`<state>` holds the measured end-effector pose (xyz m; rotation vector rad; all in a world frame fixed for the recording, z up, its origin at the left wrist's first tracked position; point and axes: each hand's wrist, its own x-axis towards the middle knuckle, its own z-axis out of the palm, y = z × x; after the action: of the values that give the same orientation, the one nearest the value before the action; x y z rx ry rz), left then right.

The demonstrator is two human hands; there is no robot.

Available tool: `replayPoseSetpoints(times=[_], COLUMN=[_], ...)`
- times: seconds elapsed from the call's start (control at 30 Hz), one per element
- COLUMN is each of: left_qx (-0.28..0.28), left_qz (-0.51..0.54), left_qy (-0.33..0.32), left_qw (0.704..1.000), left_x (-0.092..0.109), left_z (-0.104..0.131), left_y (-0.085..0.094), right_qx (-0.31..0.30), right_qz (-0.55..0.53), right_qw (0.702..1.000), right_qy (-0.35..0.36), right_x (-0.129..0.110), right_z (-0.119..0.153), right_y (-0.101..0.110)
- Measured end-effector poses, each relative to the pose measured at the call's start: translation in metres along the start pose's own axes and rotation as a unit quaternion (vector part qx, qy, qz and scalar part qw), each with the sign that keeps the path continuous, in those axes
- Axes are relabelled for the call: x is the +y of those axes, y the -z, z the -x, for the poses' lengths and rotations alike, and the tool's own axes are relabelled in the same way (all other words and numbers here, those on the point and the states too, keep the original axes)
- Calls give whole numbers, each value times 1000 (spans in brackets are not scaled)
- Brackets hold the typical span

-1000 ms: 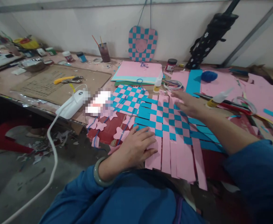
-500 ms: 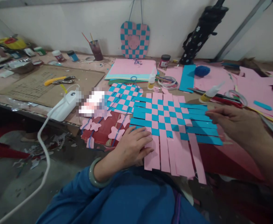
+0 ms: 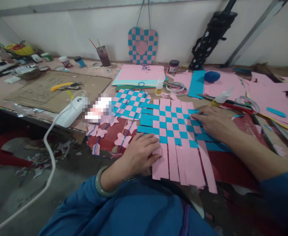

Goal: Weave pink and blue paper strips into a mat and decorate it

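Observation:
A checkered weave of pink and blue strips (image 3: 176, 126) lies near the table's front edge, its loose blue ends sticking out at both sides and long pink ends hanging toward me. My left hand (image 3: 142, 151) rests flat on its lower left part, fingers stretched out and open. At the right edge of the weave, my right hand (image 3: 214, 122) is closed, its fingertips pinched on a blue strip; the hand covers several of the blue ends. Left of the weave lies a finished-looking checkered piece (image 3: 131, 102) with blue cord across it.
Glue bottles (image 3: 159, 88) stand behind the weave. Scissors (image 3: 285, 132) lie at the right, and a blue yarn ball (image 3: 212, 76) behind. Pink cutouts (image 3: 122, 140) lie at the left by a white corded device (image 3: 71, 111). A checkered bag (image 3: 143, 46) hangs on the wall.
My right hand has moved left, from the outer ends of the blue strips to the edge of the woven part. My left hand has stayed in place. The view has shifted slightly.

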<state>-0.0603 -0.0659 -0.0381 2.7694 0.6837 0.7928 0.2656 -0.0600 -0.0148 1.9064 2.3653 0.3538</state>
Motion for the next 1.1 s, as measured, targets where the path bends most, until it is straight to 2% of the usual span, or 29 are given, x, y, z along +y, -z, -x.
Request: replayPoseSetpoints(times=[0.17,0.33,0.6,0.77,0.93,1.1], left_qx=[0,-3,6,-10,-14,-3], left_qz=[10,12,7,11,12,8], left_qy=[2,6,0,9,14,8], left_qw=[1000,1000,1000,1000,1000,1000], left_x=[0,1,1,2,2,2], left_z=[1,0,0,0,0,-1], left_y=[0,0,1,2,2,2], right_qx=[11,-7,-9,-2,26,60], right_qz=[-34,-78,-212,-282,-354,-429], right_qw=[999,997,974,950,912,871], right_qy=[-34,-30,-75,-133,-206,-233], right_x=[6,8,19,18,19,22], right_z=[3,-1,-9,-5,-2,2], right_y=[-3,-5,-4,2,-4,-7])
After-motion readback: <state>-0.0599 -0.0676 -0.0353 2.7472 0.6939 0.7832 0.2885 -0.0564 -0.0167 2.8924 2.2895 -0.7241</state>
